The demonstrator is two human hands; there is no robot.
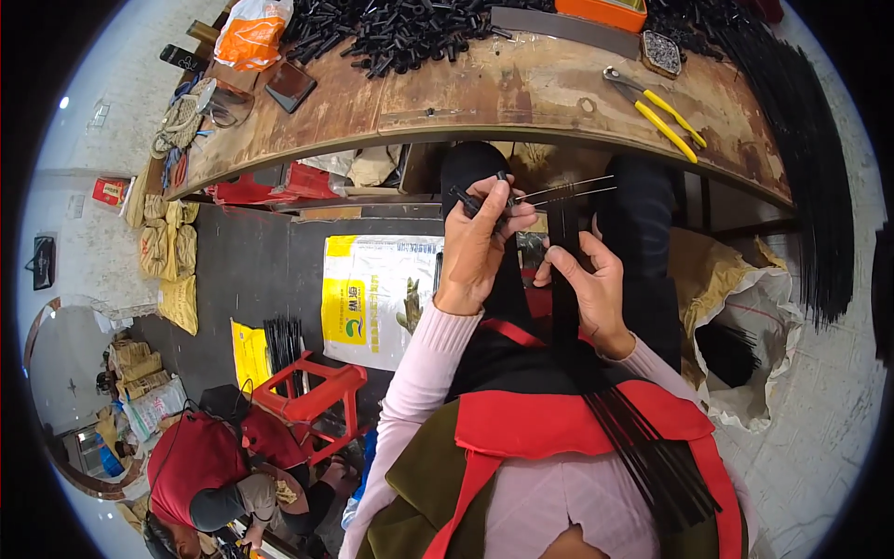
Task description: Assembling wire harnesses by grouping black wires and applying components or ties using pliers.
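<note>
My left hand [473, 247] is closed, pinching a small black tube-like piece [464, 199] between thumb and fingers. From beside its fingertips two thin metal wires [589, 184] run to the right and meet the upper end of a bundle of long black strips [564, 312]. My right hand [593, 287] is closed around that bundle, thumb on top. The strips hang down over my lap and fan out at the lower right [652, 456]. How the wires meet the strips is too fine to make out.
On the wooden bench [521, 88] ahead lie a heap of black tube pieces [400, 37], yellow-handled pliers [661, 112] and a phone [291, 87]. Long black strips [810, 186] hang off its right end. A sack [745, 326] stands right; a red stool [317, 396] and another person [200, 466] are left.
</note>
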